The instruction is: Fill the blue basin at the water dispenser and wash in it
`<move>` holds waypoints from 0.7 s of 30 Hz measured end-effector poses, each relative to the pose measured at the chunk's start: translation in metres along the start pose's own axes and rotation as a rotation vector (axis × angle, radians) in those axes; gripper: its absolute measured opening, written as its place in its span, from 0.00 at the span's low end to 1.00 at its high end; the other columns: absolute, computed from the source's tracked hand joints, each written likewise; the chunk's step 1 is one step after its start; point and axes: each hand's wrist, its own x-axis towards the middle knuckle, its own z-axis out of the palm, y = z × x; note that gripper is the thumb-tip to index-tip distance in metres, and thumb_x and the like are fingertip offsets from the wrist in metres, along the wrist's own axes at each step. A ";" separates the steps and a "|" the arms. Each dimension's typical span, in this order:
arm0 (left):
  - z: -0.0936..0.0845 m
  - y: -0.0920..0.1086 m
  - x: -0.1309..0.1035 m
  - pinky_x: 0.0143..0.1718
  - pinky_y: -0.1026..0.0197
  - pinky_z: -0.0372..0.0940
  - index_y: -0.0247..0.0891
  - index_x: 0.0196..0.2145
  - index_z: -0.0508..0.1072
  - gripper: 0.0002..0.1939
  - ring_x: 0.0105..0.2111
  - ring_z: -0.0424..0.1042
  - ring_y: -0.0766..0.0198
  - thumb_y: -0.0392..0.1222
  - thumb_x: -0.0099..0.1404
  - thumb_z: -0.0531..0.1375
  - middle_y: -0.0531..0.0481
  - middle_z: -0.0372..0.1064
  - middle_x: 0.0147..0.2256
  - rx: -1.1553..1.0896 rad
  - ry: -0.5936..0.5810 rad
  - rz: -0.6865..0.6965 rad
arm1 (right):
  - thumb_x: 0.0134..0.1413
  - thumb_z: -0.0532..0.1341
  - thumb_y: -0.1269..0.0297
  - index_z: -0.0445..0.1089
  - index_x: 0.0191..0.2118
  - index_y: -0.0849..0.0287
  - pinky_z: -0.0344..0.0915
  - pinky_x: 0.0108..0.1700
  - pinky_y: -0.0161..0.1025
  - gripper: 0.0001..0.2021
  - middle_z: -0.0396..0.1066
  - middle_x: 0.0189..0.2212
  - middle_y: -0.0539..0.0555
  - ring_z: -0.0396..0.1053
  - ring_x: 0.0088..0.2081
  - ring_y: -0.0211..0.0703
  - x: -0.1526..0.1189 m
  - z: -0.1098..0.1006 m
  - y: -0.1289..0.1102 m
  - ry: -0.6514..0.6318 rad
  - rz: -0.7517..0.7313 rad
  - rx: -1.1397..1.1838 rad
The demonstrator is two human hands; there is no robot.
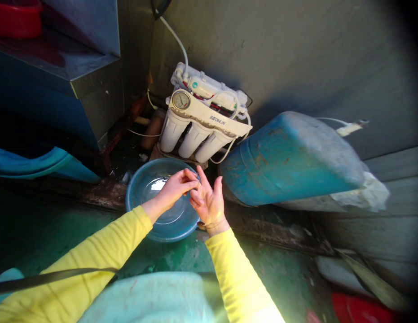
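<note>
My left hand (pixel 175 188) and my right hand (pixel 209 199) meet above the right rim of a round blue basin (pixel 144 184) that holds clear water. The left fingertips rest against the right palm, which faces up with its fingers spread. Neither hand holds any object that I can see. Both arms wear yellow sleeves. The basin stands on the green floor just in front of a white water filter unit (pixel 204 123).
The filter has three white canisters, a round gauge (pixel 181 100) and thin white tubes. A big blue drum (pixel 289 157) lies on its side at the right. A dark metal cabinet (pixel 87 72) stands at the left, and a red object (pixel 357 309) lies at the bottom right.
</note>
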 end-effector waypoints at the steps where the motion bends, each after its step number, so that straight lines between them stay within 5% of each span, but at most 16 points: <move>1: 0.001 0.000 -0.001 0.20 0.68 0.54 0.35 0.34 0.65 0.14 0.18 0.61 0.75 0.43 0.53 0.64 0.58 0.64 0.23 0.000 0.019 0.008 | 0.55 0.35 0.39 0.57 0.57 0.45 0.47 0.13 0.29 0.31 0.72 0.45 0.53 0.46 0.14 0.29 0.000 0.003 0.002 -0.002 -0.006 -0.013; 4: 0.006 0.003 -0.004 0.18 0.68 0.55 0.37 0.32 0.62 0.15 0.15 0.62 0.74 0.50 0.55 0.62 0.59 0.63 0.19 -0.016 0.083 0.006 | 0.54 0.34 0.38 0.53 0.59 0.44 0.49 0.13 0.30 0.32 0.74 0.37 0.51 0.50 0.13 0.31 0.000 0.010 0.011 -0.004 -0.009 -0.103; 10: 0.007 0.004 -0.005 0.14 0.67 0.54 0.37 0.32 0.62 0.21 0.11 0.61 0.71 0.60 0.58 0.55 0.59 0.61 0.15 -0.008 0.043 -0.084 | 0.54 0.33 0.38 0.45 0.62 0.45 0.55 0.14 0.33 0.33 0.67 0.52 0.56 0.55 0.15 0.31 0.001 0.014 0.018 -0.012 -0.023 -0.222; 21: -0.005 0.016 -0.005 0.31 0.66 0.62 0.34 0.48 0.65 0.22 0.28 0.69 0.69 0.42 0.57 0.61 0.52 0.70 0.30 0.048 -0.106 -0.029 | 0.54 0.36 0.38 0.58 0.55 0.47 0.43 0.12 0.29 0.31 0.66 0.53 0.58 0.43 0.14 0.28 -0.005 0.006 -0.006 0.003 0.009 0.000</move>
